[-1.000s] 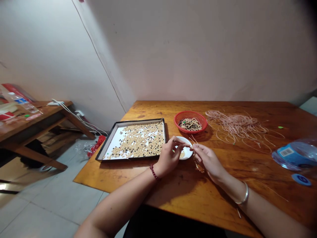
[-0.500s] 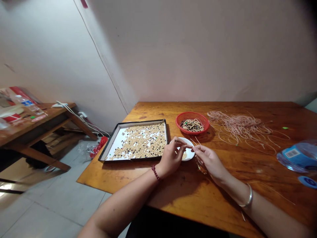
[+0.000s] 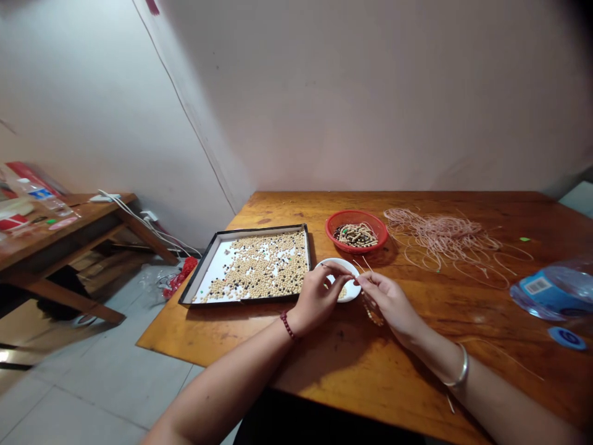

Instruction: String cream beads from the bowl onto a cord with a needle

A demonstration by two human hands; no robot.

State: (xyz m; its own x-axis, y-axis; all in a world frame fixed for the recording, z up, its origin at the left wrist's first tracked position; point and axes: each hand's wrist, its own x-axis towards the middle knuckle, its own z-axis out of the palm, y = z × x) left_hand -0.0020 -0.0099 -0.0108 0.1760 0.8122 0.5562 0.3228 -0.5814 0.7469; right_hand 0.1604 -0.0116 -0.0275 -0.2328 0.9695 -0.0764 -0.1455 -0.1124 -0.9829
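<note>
The left hand (image 3: 319,295) pinches something too small to tell above a white saucer (image 3: 352,290) near the counter's (image 3: 222,334) front edge, while the right hand (image 3: 388,301) pinches a light, floppy bead string (image 3: 372,311), safest held at its thin end.

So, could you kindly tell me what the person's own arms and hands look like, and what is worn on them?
The left arm and right arm show no sleeves, and the left hand and right hand are bare, without gloves. The left wrist wears a bracelet of small dark red beads; the right wrist wears a plain, slim silver-coloured bangle.
</note>
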